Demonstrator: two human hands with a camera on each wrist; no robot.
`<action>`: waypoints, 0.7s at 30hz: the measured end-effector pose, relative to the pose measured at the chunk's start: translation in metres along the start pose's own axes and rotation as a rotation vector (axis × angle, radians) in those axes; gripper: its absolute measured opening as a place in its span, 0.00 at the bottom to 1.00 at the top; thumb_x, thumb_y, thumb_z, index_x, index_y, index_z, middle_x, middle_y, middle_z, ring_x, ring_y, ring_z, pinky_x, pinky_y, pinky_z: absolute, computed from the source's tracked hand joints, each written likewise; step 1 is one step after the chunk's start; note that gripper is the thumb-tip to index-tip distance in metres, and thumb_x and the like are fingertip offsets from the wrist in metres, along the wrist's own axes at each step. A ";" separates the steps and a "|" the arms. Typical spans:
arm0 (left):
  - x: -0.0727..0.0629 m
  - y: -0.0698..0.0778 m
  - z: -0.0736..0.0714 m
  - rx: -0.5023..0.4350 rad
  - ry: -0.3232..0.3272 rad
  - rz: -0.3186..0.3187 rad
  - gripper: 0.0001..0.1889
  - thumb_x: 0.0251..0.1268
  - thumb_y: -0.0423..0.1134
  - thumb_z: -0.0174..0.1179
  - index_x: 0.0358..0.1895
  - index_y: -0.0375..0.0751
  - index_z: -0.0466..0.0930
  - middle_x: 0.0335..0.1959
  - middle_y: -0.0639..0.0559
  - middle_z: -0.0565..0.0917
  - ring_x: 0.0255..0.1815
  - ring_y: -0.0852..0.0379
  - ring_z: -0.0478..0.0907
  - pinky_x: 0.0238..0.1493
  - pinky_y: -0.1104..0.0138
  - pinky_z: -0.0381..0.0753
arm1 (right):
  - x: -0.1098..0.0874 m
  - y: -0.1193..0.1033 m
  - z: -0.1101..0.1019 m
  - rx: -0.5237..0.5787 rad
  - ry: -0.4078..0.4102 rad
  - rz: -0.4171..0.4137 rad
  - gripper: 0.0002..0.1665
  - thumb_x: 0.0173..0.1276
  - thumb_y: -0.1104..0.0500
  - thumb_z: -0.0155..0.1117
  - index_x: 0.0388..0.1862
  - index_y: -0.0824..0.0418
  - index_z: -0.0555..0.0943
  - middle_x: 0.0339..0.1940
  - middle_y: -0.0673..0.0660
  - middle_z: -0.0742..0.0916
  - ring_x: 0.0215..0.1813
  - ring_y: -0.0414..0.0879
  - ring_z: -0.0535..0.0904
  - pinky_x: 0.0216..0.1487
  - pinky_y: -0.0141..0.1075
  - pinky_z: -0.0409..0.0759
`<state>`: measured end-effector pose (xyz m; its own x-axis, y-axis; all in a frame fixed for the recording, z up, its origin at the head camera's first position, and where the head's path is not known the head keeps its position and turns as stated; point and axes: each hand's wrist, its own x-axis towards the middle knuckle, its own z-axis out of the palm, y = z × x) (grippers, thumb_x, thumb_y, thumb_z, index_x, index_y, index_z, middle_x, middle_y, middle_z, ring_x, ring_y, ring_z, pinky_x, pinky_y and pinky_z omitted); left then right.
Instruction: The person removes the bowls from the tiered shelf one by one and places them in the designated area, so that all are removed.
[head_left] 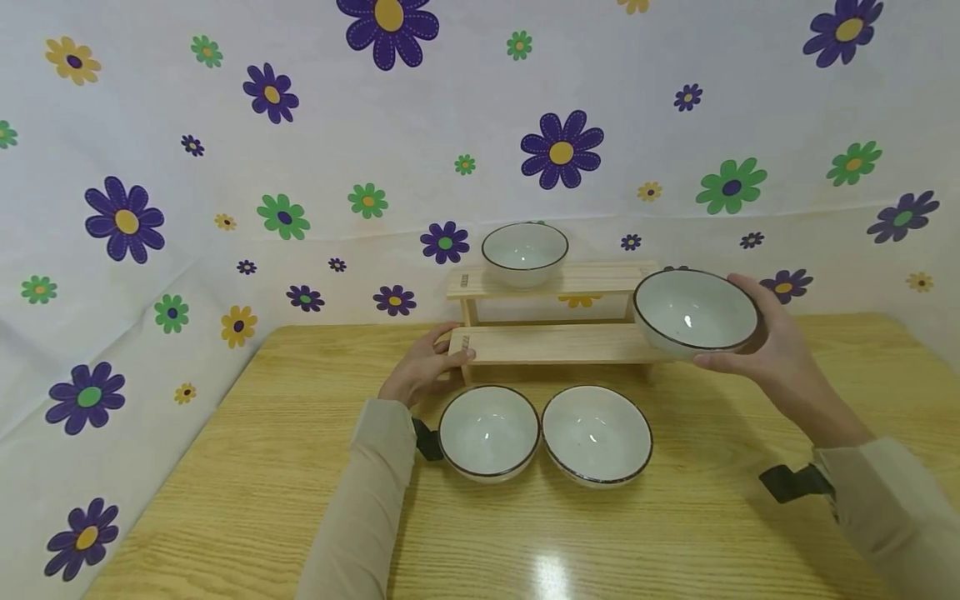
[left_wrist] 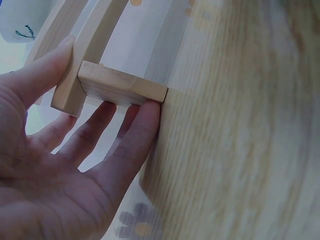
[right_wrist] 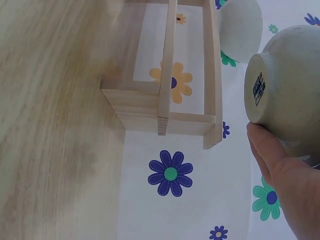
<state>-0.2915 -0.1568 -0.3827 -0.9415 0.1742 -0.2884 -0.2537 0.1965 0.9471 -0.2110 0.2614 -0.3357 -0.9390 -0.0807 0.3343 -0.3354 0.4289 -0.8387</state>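
Note:
A white bowl with a dark rim point(head_left: 693, 312) is held in the air by my right hand point(head_left: 780, 358), at the right end of a two-step wooden shelf point(head_left: 555, 343). In the right wrist view the underside of this bowl point(right_wrist: 295, 80) shows, with a dark mark on its foot. My left hand point(head_left: 427, 364) grips the left end of the shelf's lower step; its thumb point(left_wrist: 57, 62) lies on the board and its fingers touch the side leg point(left_wrist: 122, 85). Another such bowl point(head_left: 525, 250) sits upright on the left part of the upper step.
Two more matching bowls, a left one point(head_left: 489, 433) and a right one point(head_left: 597, 437), stand side by side on the wooden table point(head_left: 262, 500) in front of the shelf. Behind the shelf hangs a white cloth with printed flowers point(head_left: 450, 100).

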 end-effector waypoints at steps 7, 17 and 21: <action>0.000 -0.001 0.000 -0.012 0.006 -0.003 0.36 0.75 0.34 0.64 0.81 0.51 0.58 0.82 0.38 0.58 0.74 0.38 0.67 0.70 0.44 0.72 | -0.007 0.005 -0.001 -0.013 -0.002 -0.045 0.60 0.55 0.76 0.75 0.82 0.65 0.53 0.69 0.54 0.66 0.59 0.37 0.65 0.49 0.15 0.75; 0.003 -0.003 0.002 -0.013 0.009 -0.005 0.36 0.75 0.34 0.63 0.81 0.50 0.58 0.81 0.37 0.59 0.73 0.38 0.68 0.69 0.44 0.74 | -0.020 0.009 -0.007 -0.027 -0.029 -0.034 0.63 0.53 0.78 0.75 0.82 0.69 0.50 0.68 0.50 0.66 0.55 0.34 0.67 0.44 0.17 0.78; 0.002 -0.001 0.001 -0.017 0.008 -0.005 0.37 0.75 0.34 0.63 0.81 0.50 0.58 0.81 0.37 0.59 0.73 0.37 0.68 0.69 0.44 0.73 | -0.024 0.011 -0.009 -0.032 -0.031 -0.068 0.64 0.50 0.80 0.76 0.82 0.67 0.53 0.66 0.43 0.66 0.55 0.35 0.68 0.45 0.17 0.78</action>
<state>-0.2930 -0.1552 -0.3848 -0.9421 0.1651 -0.2920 -0.2621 0.1808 0.9480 -0.1919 0.2760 -0.3487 -0.9163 -0.1381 0.3760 -0.3962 0.4497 -0.8005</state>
